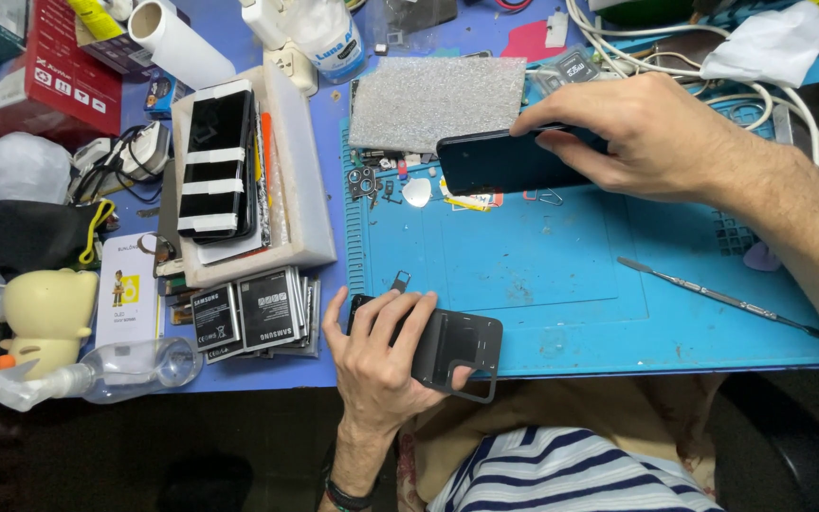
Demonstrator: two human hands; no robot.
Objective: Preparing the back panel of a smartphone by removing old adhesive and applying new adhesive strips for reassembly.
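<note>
My left hand point(379, 356) grips a dark phone case point(455, 349) at the near edge of the blue work mat point(542, 275); the case has a cut-out near its lower right corner. My right hand point(646, 133) holds a dark phone point(504, 161) by its far end, tilted above the back of the mat. A small camera module point(364, 181) and a pale pick point(417, 192) lie on the mat just left of the phone.
A metal spudger point(713, 296) lies on the mat's right side. A grey pad point(433, 101) sits behind the mat. A white tray point(300, 190) holds taped phones. Several flat batteries point(253, 315), a spray bottle point(97, 372), a yellow toy point(47, 315) and white cables point(789, 95) surround them.
</note>
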